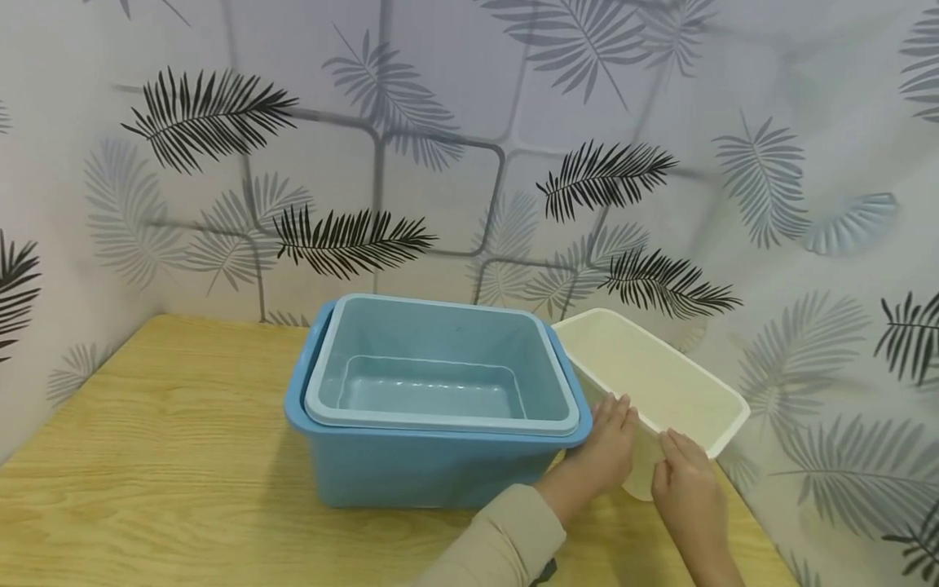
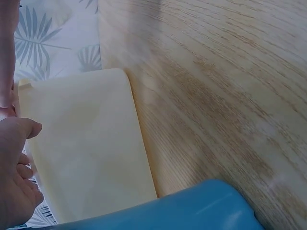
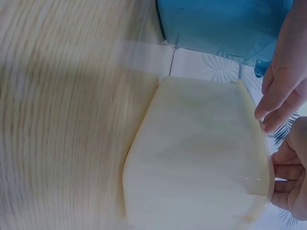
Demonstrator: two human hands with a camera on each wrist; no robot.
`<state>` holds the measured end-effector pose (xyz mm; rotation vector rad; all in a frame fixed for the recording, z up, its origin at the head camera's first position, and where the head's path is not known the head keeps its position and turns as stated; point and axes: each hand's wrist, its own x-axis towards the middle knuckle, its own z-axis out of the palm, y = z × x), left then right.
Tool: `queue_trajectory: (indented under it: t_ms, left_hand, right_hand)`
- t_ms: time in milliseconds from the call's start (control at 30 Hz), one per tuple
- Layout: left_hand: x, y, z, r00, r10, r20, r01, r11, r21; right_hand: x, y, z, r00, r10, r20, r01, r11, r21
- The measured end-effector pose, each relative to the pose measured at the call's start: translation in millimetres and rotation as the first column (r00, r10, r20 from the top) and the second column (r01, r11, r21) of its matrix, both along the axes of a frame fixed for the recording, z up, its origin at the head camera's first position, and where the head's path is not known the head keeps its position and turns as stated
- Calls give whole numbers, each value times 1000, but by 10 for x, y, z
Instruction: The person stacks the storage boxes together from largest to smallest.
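Observation:
A cream plastic storage bin (image 1: 645, 359) stands at an angle on the table, right of the blue bins, its open top facing up. My left hand (image 1: 607, 448) grips its near rim beside the blue bin's corner, fingers over the edge. Farther right along the same rim my right hand (image 1: 689, 489) holds on, thumb on the outer side. In the right wrist view, the bin's plain outer wall (image 3: 196, 148) fills the middle, with both hands at its rim. The left wrist view shows the left thumb (image 2: 31, 128) against that wall.
A light blue bin (image 1: 440, 350) sits nested inside a larger blue bin (image 1: 433, 469) close to my left hand. Both stand on the wood-grain table (image 1: 161, 456). Leaf-patterned wall covering (image 1: 455, 98) rises behind and along the right side.

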<state>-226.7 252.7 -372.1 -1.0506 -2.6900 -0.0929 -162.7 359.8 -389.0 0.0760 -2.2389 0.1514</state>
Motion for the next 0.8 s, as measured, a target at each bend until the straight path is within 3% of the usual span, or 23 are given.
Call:
queue_trajectory:
  t_ms: [233,533,667,800]
  left_hand:
    - [-18,9,11,999,20,-27,-22,998,-55]
    - [-4,14,-8,999,8,-34,-8,1000,-2]
    - [21,2,1,998,-11,-58,10,1000,-20]
    - [29,-11,7,999,-31,-30,30,999,-16]
  right_hand:
    - [25,74,22,998,2,-69,-2,1000,5]
    - [65,128,16,997,-50,-67,46,998,-52]
    - [82,131,25,996,-68,-61,63,996,-70]
    - [83,102,37,995,-82,-48,79,994,-76]
